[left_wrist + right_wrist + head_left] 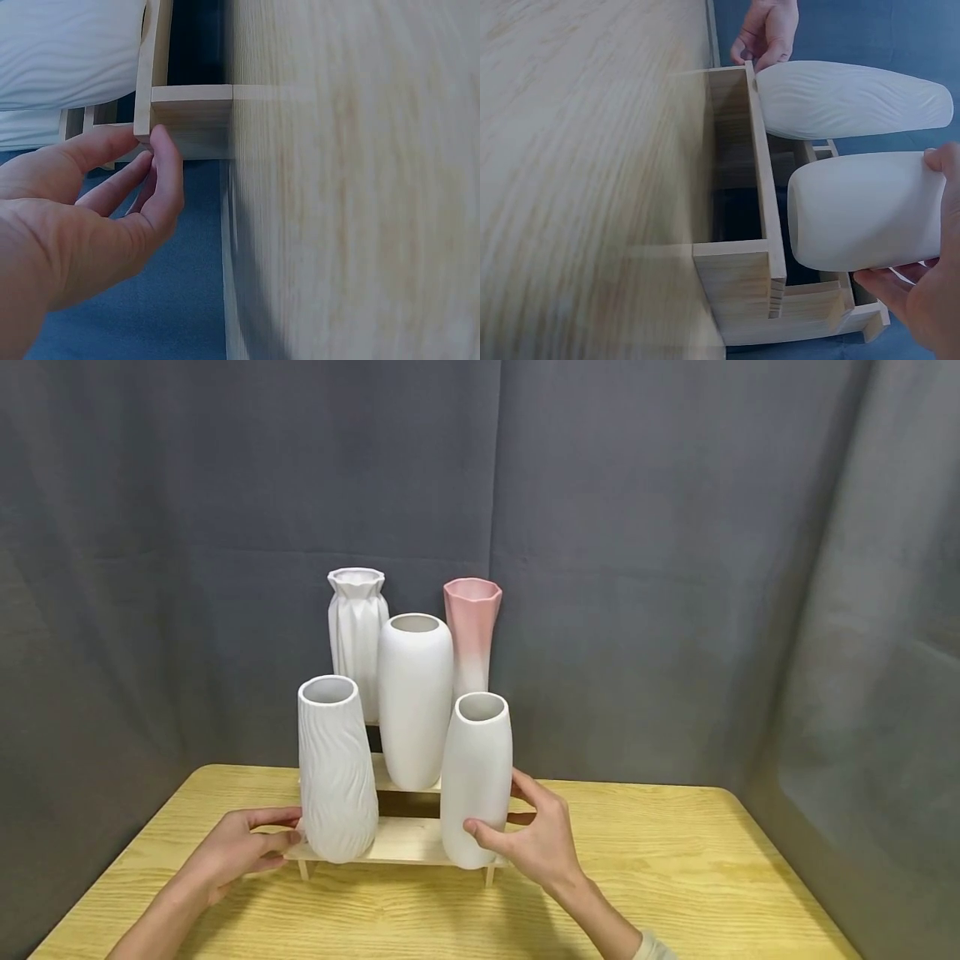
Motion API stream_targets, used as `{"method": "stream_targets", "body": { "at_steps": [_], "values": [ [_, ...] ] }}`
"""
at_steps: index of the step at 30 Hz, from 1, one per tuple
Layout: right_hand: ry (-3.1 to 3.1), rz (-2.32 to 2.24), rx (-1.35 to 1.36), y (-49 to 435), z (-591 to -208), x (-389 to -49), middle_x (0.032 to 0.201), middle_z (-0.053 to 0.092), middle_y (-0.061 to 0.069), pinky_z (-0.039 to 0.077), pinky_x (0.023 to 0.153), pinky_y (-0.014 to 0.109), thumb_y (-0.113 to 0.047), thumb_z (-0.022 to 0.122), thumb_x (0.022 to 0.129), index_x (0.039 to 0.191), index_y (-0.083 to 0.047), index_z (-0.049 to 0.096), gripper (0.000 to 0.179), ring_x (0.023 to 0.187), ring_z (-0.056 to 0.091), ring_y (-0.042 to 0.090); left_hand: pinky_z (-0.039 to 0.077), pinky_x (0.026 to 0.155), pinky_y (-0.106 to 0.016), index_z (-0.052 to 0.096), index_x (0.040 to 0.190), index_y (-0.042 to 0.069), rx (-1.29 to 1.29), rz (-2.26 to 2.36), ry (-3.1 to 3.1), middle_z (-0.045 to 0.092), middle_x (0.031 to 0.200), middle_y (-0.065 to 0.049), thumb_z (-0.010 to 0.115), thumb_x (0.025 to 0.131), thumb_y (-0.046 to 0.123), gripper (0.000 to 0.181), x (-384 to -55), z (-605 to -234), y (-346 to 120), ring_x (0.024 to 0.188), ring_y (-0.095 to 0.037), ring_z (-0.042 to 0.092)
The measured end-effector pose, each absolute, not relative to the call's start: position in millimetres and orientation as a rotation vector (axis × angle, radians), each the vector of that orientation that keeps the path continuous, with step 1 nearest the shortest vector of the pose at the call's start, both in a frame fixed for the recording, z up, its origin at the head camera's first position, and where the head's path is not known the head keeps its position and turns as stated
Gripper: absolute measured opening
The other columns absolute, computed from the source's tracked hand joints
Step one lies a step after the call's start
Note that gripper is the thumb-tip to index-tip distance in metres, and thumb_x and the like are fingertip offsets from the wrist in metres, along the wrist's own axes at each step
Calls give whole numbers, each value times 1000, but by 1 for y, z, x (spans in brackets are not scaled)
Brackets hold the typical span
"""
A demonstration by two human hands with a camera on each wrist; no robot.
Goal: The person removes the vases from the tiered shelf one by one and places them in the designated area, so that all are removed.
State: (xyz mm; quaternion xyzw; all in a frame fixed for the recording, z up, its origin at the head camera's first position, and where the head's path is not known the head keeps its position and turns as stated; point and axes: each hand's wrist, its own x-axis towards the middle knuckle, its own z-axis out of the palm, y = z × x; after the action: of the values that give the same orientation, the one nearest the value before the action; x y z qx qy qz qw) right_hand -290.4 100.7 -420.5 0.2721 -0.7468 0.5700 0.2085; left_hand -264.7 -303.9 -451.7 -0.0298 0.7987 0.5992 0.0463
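Note:
At the right end of the lowest step of a tiered wooden stand [408, 841], my right hand [542, 839] grips a smooth white vase [477, 777]. The thumb lies on its front, the fingers behind. In the right wrist view a narrow gap shows between the vase's base and the board. My left hand [231, 852] pinches the left end of that same board between thumb and fingers, as the left wrist view shows [112, 202]. Just beside those fingers, a white vase with wavy ridges [337, 777] stands upright on the step.
On the middle step stands a taller smooth white vase [415, 702]. Behind it are a pleated white vase [358, 635] and a pink-to-white vase [472, 618]. The stand is on a light wood table [660, 860], with a grey curtain [637, 568] around its back and sides.

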Motion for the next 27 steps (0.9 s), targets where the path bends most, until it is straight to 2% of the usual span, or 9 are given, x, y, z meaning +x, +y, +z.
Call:
{"method": "stream_targets", "body": {
  "at_steps": [7, 16, 27],
  "values": [
    [-2036, 1590, 754, 99, -388, -266, 112, 72, 5, 61, 67, 39, -4, 91, 68, 128, -4, 68, 64, 99, 68, 32, 57, 87, -43, 56, 143, -4, -92, 1831, 2429, 56, 140, -22, 77, 93, 19, 59, -264, -451, -304, 118, -32, 61],
    [-2028, 1630, 736, 106, -366, -257, 110, 72, 3, 61, 70, 43, -3, 90, 70, 125, -6, 70, 59, 97, 69, 23, 57, 87, -44, 55, 143, -5, -110, 1835, 2420, 55, 141, -23, 78, 92, 20, 61, -262, -453, -306, 118, -32, 61],
    [-1986, 1546, 702, 121, -350, -255, 106, 73, 4, 61, 68, 44, -2, 89, 69, 125, -3, 70, 59, 89, 69, 27, 57, 87, -44, 54, 144, -5, -94, 1815, 2422, 54, 141, -24, 78, 93, 21, 63, -265, -452, -306, 118, -33, 62]
  ]
}}
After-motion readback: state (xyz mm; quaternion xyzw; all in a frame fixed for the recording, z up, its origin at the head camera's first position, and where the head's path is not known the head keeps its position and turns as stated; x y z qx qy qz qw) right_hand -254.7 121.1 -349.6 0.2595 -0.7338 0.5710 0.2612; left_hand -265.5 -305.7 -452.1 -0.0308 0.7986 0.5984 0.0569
